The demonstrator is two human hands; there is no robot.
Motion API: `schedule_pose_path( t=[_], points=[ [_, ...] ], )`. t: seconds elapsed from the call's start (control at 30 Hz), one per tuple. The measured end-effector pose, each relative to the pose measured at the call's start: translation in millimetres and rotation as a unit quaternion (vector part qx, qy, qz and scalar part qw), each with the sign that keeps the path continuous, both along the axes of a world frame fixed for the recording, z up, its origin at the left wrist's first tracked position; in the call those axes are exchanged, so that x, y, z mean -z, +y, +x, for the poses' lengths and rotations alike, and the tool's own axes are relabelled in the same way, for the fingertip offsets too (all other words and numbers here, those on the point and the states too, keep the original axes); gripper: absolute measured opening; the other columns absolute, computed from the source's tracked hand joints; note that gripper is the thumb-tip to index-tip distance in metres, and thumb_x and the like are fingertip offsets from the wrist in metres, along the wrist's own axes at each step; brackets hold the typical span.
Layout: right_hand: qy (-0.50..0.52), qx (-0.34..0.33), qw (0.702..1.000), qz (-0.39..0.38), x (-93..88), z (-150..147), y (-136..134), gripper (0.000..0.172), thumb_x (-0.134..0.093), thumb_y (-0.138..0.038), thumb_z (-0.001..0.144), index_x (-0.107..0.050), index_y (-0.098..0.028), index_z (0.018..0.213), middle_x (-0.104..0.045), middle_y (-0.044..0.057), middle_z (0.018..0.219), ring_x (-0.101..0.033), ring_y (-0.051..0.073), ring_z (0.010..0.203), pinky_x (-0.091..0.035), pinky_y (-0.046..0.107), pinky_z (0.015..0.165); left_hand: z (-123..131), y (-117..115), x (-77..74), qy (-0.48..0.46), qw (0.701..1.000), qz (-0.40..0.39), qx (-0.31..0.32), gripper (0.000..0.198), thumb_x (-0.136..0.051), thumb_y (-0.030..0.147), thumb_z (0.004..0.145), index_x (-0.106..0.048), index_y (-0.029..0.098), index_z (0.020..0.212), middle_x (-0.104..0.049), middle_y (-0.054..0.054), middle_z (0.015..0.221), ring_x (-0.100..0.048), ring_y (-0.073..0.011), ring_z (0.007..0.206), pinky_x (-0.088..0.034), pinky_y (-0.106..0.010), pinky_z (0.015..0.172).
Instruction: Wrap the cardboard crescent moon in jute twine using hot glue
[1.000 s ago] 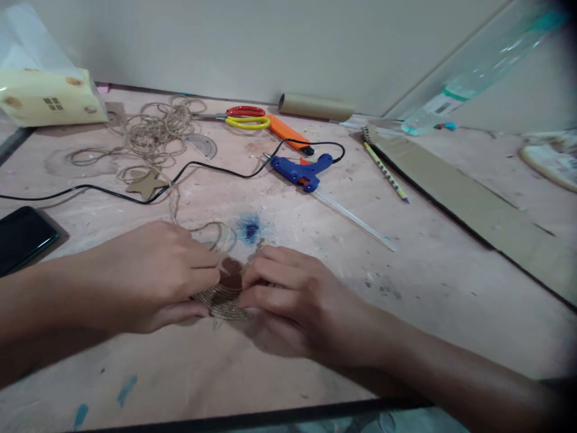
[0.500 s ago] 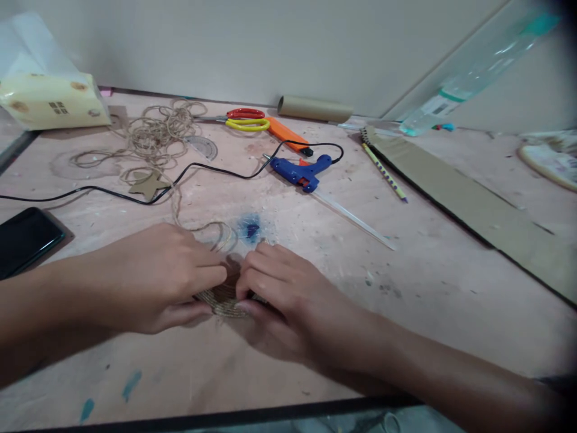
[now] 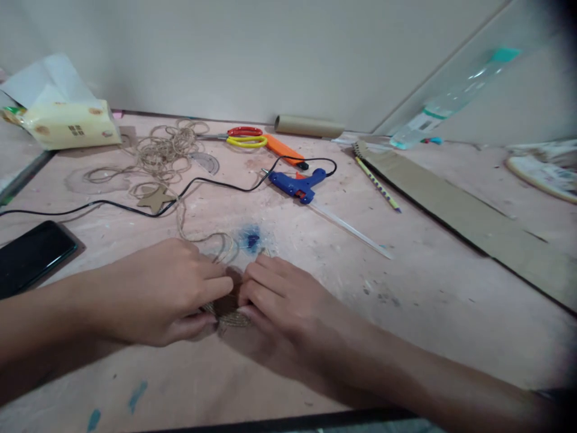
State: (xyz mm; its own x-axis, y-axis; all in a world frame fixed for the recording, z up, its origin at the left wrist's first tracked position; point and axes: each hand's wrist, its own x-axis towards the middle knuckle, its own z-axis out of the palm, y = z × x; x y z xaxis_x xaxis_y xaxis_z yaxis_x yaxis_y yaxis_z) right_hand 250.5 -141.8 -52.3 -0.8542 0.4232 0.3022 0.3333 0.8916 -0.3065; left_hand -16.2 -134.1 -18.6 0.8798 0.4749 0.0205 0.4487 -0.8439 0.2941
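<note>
Between my two hands is a small coiled piece of jute twine (image 3: 235,319), with its rows showing along the near edge and much of it covered by my fingers. My left hand (image 3: 164,291) is closed on its left side, thumb low and forefinger above. On the right side, the curled fingers and thumb of my right hand (image 3: 291,300) grip it too. A loose strand of twine (image 3: 181,222) runs from behind my left hand up to a tangled heap of twine (image 3: 164,147).
Beyond my hands lie a blue glue gun (image 3: 295,185) with a glue stick and black cord, a cardboard star (image 3: 155,198), scissors (image 3: 247,137), an orange cutter (image 3: 285,150) and a cardboard tube (image 3: 309,125). A phone (image 3: 36,255) is left; a cardboard strip (image 3: 451,201), right.
The whole scene sits slightly lower in the picture, as the camera has tilted up. Both hands keep their grip on the coiled twine, with only a slight shift of the fingers.
</note>
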Motion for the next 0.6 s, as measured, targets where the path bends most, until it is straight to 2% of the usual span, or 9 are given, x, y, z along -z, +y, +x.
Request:
schedule_pose_path(
  t=[0.13, 0.23, 0.33, 0.43, 0.5, 0.53, 0.6],
  points=[
    [0.031, -0.002, 0.999, -0.034, 8.2, -1, 5, 0.021, -0.058, -0.016, 0.115, -0.07, -0.016, 0.098, -0.074, 0.008, 0.097, -0.062, 0.022, 0.088, -0.05, 0.036, 0.079, 3, -2, 1.5, -0.01, 1.0, -0.012, -0.02, 0.022, -0.089, 0.027, 0.091, -0.068, 0.023, 0.097, -0.076, 0.0, 0.091, -0.069, -0.0239, 0.077, -0.043, -0.039, 0.068],
    [0.057, 0.019, 0.995, -0.084, -1.1, 0, 10, 0.018, -0.06, -0.016, 0.113, -0.071, -0.019, 0.099, -0.077, 0.005, 0.095, -0.067, 0.019, 0.085, -0.051, 0.032, 0.076, 5, -7, 1.7, -0.007, 0.998, -0.013, -0.062, 0.024, -0.09, 0.03, 0.091, -0.072, 0.02, 0.104, -0.079, -0.004, 0.1, -0.072, -0.0273, 0.087, -0.047, -0.039, 0.073],
    [0.068, 0.06, 0.994, -0.062, -29.0, 7, 21, 0.019, -0.057, -0.015, 0.111, -0.074, -0.02, 0.105, -0.079, 0.004, 0.094, -0.07, 0.019, 0.084, -0.052, 0.031, 0.077, 8, -10, -0.8, 0.006, 0.991, -0.057, -0.118, 0.031, -0.094, 0.036, 0.086, -0.074, 0.02, 0.104, -0.08, -0.006, 0.104, -0.072, -0.0298, 0.092, -0.052, -0.041, 0.08],
    [0.004, 0.169, 0.985, -0.02, -65.7, 17, 48, 0.016, -0.061, -0.021, 0.11, -0.076, -0.022, 0.109, -0.08, 0.005, 0.099, -0.073, 0.02, 0.09, -0.056, 0.033, 0.083, 9, -11, -5.8, -0.003, 0.982, -0.115, -0.148, 0.035, -0.098, 0.034, 0.079, -0.074, 0.022, 0.101, -0.079, -0.004, 0.109, -0.072, -0.0304, 0.102, -0.054, -0.043, 0.095],
    [-0.112, 0.29, 0.95, 0.008, -86.5, 22, 78, 0.015, -0.062, -0.025, 0.111, -0.077, -0.023, 0.113, -0.082, 0.007, 0.11, -0.076, 0.023, 0.101, -0.058, 0.036, 0.092, 10, -10, -8.9, -0.011, 0.979, -0.127, -0.16, 0.04, -0.099, 0.036, 0.079, -0.075, 0.023, 0.107, -0.078, -0.005, 0.12, -0.07, -0.0328, 0.116, -0.049, -0.048, 0.111],
    [-0.138, 0.32, 0.937, 0.013, -94.0, 23, 96, 0.016, -0.063, -0.027, 0.112, -0.077, -0.022, 0.116, -0.082, 0.009, 0.117, -0.076, 0.026, 0.108, -0.058, 0.04, 0.098, 10, -9, -9.7, -0.012, 0.978, -0.126, -0.167, 0.04, -0.099, 0.036, 0.079, -0.074, 0.023, 0.108, -0.078, -0.006, 0.123, -0.069, -0.0339, 0.12, -0.046, -0.051, 0.115],
    [-0.167, 0.362, 0.917, 0.018, -101.9, 24, 135, 0.022, -0.06, -0.031, 0.115, -0.076, -0.018, 0.123, -0.081, 0.015, 0.127, -0.075, 0.031, 0.117, -0.06, 0.047, 0.103, 9, -7, -9.6, -0.019, 0.975, -0.122, -0.186, 0.034, -0.095, 0.03, 0.078, -0.071, 0.022, 0.101, -0.076, -0.007, 0.119, -0.068, -0.0335, 0.115, -0.047, -0.05, 0.111]
  ],
)
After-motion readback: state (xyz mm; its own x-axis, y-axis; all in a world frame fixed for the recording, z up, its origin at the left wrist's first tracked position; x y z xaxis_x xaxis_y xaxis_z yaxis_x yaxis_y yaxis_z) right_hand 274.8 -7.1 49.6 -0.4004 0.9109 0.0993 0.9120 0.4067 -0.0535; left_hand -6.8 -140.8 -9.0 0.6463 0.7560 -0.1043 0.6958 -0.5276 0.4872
